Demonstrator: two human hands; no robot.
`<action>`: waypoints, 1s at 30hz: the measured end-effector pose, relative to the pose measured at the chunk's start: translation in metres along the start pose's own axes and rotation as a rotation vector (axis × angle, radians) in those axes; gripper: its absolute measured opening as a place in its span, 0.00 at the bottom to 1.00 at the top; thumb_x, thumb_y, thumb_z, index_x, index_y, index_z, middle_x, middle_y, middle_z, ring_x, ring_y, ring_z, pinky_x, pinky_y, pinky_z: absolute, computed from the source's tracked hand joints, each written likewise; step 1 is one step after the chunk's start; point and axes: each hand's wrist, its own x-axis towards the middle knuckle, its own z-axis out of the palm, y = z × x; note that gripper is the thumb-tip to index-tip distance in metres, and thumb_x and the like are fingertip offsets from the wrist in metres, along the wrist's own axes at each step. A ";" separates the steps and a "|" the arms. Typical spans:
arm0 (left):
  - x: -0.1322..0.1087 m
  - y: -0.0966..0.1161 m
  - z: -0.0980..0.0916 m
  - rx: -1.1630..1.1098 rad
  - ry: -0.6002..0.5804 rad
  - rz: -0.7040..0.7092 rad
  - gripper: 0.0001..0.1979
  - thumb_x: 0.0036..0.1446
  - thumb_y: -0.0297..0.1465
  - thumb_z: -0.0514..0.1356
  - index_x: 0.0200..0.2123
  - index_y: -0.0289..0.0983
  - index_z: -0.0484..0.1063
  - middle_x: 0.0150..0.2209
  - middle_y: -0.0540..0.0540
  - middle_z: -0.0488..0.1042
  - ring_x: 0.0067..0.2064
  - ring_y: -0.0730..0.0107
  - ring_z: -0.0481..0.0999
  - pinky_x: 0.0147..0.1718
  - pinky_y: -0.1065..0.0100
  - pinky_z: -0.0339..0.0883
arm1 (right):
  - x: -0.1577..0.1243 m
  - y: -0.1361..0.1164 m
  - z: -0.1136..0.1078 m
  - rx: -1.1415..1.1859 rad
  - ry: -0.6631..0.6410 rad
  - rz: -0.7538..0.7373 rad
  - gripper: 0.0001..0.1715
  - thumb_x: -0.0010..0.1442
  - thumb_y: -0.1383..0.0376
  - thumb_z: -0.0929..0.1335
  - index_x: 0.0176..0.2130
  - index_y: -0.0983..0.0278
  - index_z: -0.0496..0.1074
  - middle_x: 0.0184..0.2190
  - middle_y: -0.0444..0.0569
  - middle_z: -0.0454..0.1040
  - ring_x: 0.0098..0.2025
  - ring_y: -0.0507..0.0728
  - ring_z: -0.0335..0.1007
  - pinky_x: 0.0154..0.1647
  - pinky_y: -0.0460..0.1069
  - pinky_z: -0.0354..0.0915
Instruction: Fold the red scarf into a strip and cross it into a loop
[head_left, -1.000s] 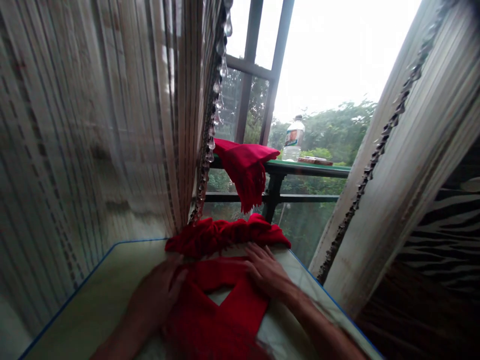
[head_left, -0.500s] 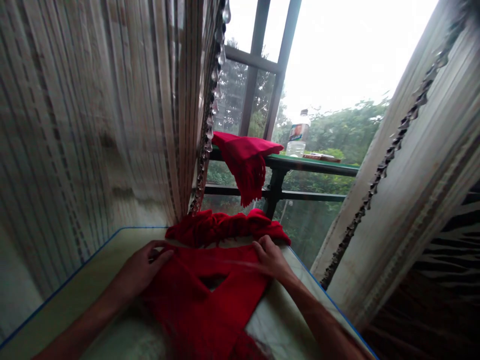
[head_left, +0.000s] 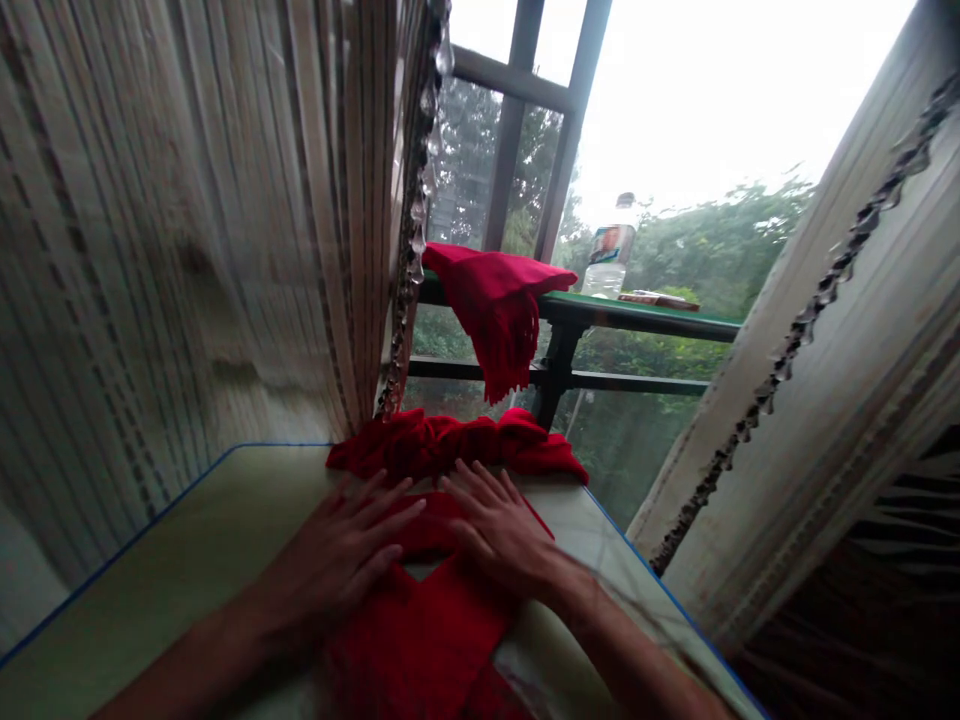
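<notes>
A red scarf (head_left: 427, 630) lies on the table, its two ends crossed over each other below a small gap near its upper band. My left hand (head_left: 345, 550) rests flat on the scarf's left side, fingers spread. On the right side, my right hand (head_left: 495, 525) also lies flat with its fingers stretched out. Neither hand grips the cloth. Just beyond my fingertips, a bunched heap of red cloth (head_left: 457, 445) lies along the table's far edge. The scarf's near end is blurred and dark.
The pale table (head_left: 247, 500) has a blue edge. Behind it, another red fringed scarf (head_left: 499, 300) hangs over a green railing (head_left: 667, 318). A plastic bottle (head_left: 609, 255) and a flat item (head_left: 660, 300) stand on that railing. Striped curtains (head_left: 225, 200) hang at left, a pale curtain (head_left: 810, 400) at right.
Both hands have let go of the scarf's upper corners and moved inward, now lying flat on it with fingers spread. The view has shifted slightly.
</notes>
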 end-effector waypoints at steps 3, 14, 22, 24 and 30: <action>-0.001 0.012 0.006 -0.039 -0.167 -0.026 0.24 0.74 0.48 0.45 0.71 0.63 0.49 0.73 0.57 0.53 0.74 0.49 0.52 0.69 0.36 0.45 | -0.002 -0.014 0.003 0.023 -0.205 -0.080 0.34 0.74 0.45 0.55 0.73 0.50 0.54 0.75 0.48 0.50 0.76 0.67 0.40 0.73 0.73 0.34; -0.005 -0.032 0.014 0.042 -0.129 -0.203 0.28 0.73 0.51 0.45 0.72 0.55 0.53 0.73 0.52 0.55 0.73 0.52 0.55 0.69 0.42 0.50 | 0.002 0.001 0.002 -0.013 -0.188 -0.069 0.37 0.74 0.46 0.54 0.73 0.60 0.55 0.74 0.54 0.52 0.75 0.65 0.44 0.74 0.69 0.40; -0.008 -0.035 0.018 0.060 -0.058 -0.180 0.27 0.72 0.51 0.47 0.70 0.55 0.56 0.72 0.51 0.57 0.73 0.51 0.55 0.70 0.41 0.44 | 0.003 0.008 -0.001 -0.021 -0.163 0.001 0.36 0.75 0.47 0.53 0.72 0.59 0.57 0.74 0.53 0.52 0.76 0.63 0.41 0.74 0.69 0.38; -0.006 -0.028 0.012 0.093 -0.008 -0.115 0.27 0.72 0.50 0.48 0.71 0.58 0.54 0.73 0.54 0.53 0.75 0.52 0.51 0.71 0.40 0.38 | 0.003 0.005 -0.002 -0.039 -0.122 -0.008 0.36 0.75 0.47 0.54 0.73 0.58 0.55 0.75 0.52 0.45 0.77 0.63 0.36 0.75 0.69 0.35; -0.009 -0.014 0.008 0.044 -0.160 0.021 0.24 0.73 0.49 0.47 0.70 0.67 0.49 0.74 0.57 0.50 0.73 0.50 0.55 0.68 0.42 0.51 | -0.002 -0.007 -0.003 -0.035 -0.247 -0.061 0.35 0.74 0.44 0.53 0.73 0.50 0.53 0.75 0.49 0.46 0.76 0.69 0.42 0.72 0.73 0.40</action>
